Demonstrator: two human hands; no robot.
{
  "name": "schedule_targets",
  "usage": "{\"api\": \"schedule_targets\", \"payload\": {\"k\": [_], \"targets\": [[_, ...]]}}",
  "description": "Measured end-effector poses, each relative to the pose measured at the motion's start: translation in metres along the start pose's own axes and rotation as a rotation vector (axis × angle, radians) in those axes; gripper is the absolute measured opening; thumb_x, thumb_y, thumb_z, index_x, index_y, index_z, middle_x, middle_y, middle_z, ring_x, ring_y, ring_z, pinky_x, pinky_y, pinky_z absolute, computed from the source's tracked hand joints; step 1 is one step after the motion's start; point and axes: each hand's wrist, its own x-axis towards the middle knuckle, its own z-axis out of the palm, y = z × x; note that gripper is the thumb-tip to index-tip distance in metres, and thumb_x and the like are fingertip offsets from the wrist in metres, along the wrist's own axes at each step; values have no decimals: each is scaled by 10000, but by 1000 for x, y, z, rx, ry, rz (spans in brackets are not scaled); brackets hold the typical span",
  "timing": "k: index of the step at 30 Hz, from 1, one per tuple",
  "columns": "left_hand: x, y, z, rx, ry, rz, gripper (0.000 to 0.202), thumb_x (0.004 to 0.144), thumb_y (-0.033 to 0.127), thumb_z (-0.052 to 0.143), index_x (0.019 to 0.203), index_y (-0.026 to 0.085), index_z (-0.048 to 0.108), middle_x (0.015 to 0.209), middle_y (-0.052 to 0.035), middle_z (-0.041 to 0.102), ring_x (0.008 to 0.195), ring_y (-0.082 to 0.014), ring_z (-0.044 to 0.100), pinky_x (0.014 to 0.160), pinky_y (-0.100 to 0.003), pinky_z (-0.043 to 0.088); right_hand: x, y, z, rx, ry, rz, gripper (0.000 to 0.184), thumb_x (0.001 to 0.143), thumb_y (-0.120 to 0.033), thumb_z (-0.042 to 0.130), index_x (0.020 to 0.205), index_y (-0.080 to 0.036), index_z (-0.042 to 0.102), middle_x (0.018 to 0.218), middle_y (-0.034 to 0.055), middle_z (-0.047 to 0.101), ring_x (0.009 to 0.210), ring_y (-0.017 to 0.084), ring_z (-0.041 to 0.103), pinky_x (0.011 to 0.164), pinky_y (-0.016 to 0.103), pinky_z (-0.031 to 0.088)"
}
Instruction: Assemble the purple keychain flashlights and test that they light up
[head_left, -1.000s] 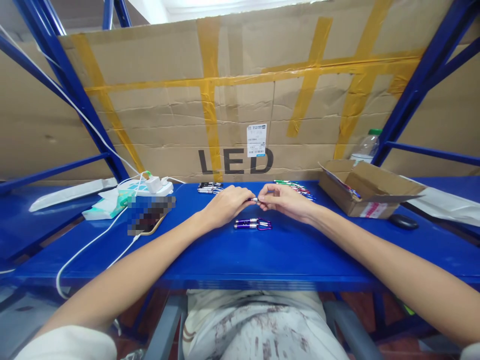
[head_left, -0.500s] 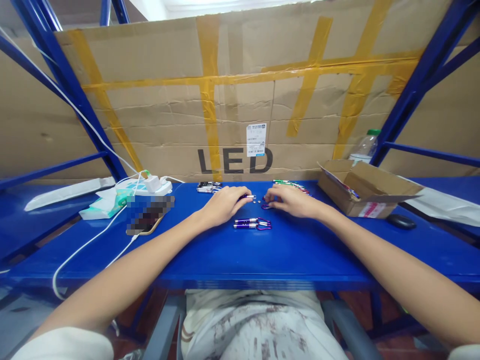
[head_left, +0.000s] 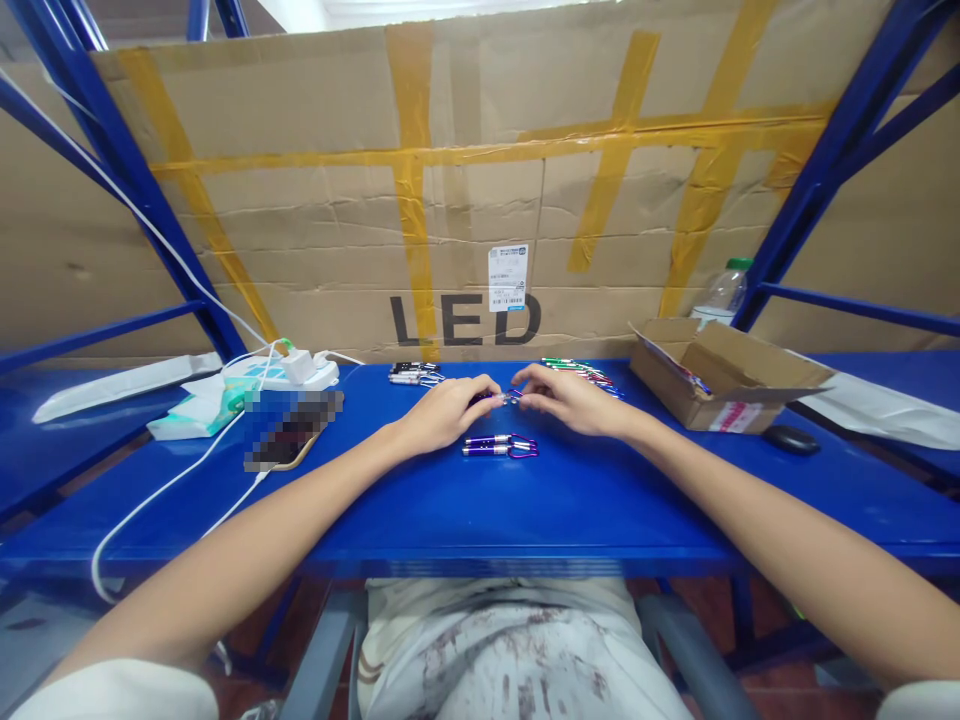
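My left hand and my right hand meet at the middle of the blue table. Both pinch a small purple keychain flashlight between their fingertips. Just in front of them two more purple flashlights with carabiner clips lie side by side. A small heap of black and silver flashlights lies behind my left hand. A heap of coloured flashlights lies behind my right hand.
An open cardboard box stands at the right, a black mouse beside it, a plastic bottle behind. At the left lie a power strip with white cables, a tissue pack and a blurred phone. A taped cardboard wall backs the table.
Half a second ago my right hand was down on the table apart from my left. It has come back, and both hands pinch the small flashlight together again.
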Motion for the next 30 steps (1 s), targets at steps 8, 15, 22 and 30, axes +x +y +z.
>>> {"api": "schedule_targets", "payload": {"k": [8, 15, 22, 30], "targets": [[0, -2, 2, -41, 19, 44, 254, 1126, 427, 534, 1168, 231, 691, 1150, -38, 793, 1028, -221, 729, 901, -326, 499, 1, -20, 9, 175, 22, -35, 389, 1030, -479, 594, 1262, -209, 752, 1035, 71, 841, 903, 246, 794, 853, 384, 620], [-1, 0, 3, -53, 46, 47, 251, 1106, 440, 570, 1147, 235, 709, 1127, -28, 795, 1001, -217, 723, 887, -316, 508, -2, -30, 9, 89, 105, -97, 339, 1039, -459, 587, 1142, -201, 781, 925, 37, 812, 853, 239, 752, 780, 323, 565], [0, 5, 4, -198, 67, 26, 227, 1093, 419, 594, 1105, 219, 700, 998, -1, 804, 873, -173, 714, 824, -282, 498, -3, -32, 8, -152, 232, -200, 284, 1076, -386, 541, 1044, -214, 764, 792, -7, 720, 656, 148, 554, 668, 268, 395], [0, 8, 8, -306, 142, 13, 227, 1078, 425, 623, 1109, 208, 683, 978, -18, 811, 850, -171, 720, 850, -294, 515, -5, -40, 10, -278, 332, -237, 276, 1106, -348, 507, 1046, -206, 737, 810, 17, 745, 639, 144, 566, 649, 264, 400]]}}
